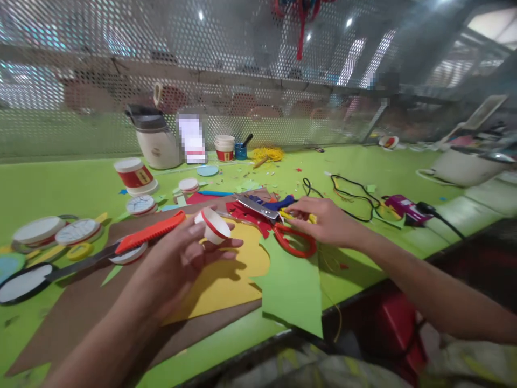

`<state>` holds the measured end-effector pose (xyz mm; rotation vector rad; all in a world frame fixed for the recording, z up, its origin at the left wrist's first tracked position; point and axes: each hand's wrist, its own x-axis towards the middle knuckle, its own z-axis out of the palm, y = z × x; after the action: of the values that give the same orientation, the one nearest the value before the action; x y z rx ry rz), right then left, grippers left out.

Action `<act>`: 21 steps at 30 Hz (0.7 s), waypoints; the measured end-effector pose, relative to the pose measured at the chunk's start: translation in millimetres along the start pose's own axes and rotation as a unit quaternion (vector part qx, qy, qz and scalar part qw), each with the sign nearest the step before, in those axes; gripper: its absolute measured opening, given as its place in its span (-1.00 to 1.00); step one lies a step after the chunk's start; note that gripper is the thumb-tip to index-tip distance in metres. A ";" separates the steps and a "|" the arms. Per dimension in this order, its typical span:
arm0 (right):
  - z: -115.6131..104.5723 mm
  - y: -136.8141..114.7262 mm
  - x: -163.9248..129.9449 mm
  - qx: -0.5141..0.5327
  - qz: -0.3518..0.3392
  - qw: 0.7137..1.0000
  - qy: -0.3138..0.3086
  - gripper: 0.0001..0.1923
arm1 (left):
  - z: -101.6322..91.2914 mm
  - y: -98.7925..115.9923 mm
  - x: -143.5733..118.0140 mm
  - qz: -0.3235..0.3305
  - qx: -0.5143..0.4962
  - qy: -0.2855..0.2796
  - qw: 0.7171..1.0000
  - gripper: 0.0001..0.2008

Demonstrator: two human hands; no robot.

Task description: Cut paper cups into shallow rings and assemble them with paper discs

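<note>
My left hand [183, 258] holds a small white paper cup with a red band [213, 224] tipped on its side, above a yellow paper sheet [226, 280]. My right hand [327, 221] rests on the red-handled scissors [283, 229], fingers at the handles; the steel blades point left over red and blue paper scraps [252, 213]. A green paper sheet [293, 285] lies just below the scissors and hangs over the table's front edge. Brown paper [81, 307] lies beneath the yellow sheet.
An orange utility knife [149, 233] and round white lids [76, 231] lie at the left. Red-banded cups [134, 175], a white kettle [155, 141] and a perforated metal screen [242, 81] stand at the back. A purple glue gun [404, 209] with black cables lies at the right.
</note>
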<state>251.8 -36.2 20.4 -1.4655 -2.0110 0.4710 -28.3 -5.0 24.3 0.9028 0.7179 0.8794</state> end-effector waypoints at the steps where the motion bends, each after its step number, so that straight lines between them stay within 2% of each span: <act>1: -4.5 6.0 -6.6 -0.032 -0.002 0.999 -0.017 -0.78 | 0.5 1.7 -2.6 -0.007 -0.005 -0.026 1.000 -0.65; 3: -8.9 8.8 -23.7 -0.077 -0.013 0.996 -0.050 -0.79 | 2.5 2.5 -9.4 -0.032 0.007 -0.070 0.997 -0.52; 6: -8.2 -6.5 -55.2 -0.109 -0.050 0.990 -0.080 -0.72 | 6.9 -1.5 -20.3 -0.097 0.075 -0.162 0.979 -0.36; 8: -4.0 -17.9 -74.8 -0.132 -0.123 0.975 -0.132 -0.52 | 8.9 -4.2 -24.8 -0.120 0.139 -0.226 0.957 -0.31; 9: -0.6 -20.8 -82.4 -0.158 -0.148 0.965 -0.148 -0.41 | 9.3 -4.4 -25.6 -0.121 0.160 -0.237 0.950 -0.31; 11: 8.4 -19.6 -91.2 -0.193 -0.181 0.954 -0.138 -0.35 | 8.9 -1.8 -24.4 -0.097 0.182 -0.204 0.957 -0.34; 14: 23.2 -9.9 -87.6 -0.182 -0.245 0.951 -0.048 -0.51 | 5.4 7.8 -17.1 -0.006 0.173 -0.078 0.982 -0.45; 16: 31.3 -8.8 -78.0 -0.168 -0.256 0.952 -0.008 -0.56 | 2.3 15.3 -11.0 0.043 0.124 -0.038 0.991 -0.54; 19: 41.8 -21.9 -61.5 -0.154 -0.248 0.956 0.028 -0.63 | -1.1 24.8 -5.7 0.096 0.064 -0.011 0.993 -0.70; 21: 51.4 -35.2 -51.6 -0.150 -0.236 0.959 0.038 -0.65 | -2.1 28.8 -6.0 0.125 0.037 -0.020 0.991 -0.74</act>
<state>203.6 -93.2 -10.8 -1.0817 -2.3437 -0.0949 -42.3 0.2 49.7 1.0906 0.6145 1.0577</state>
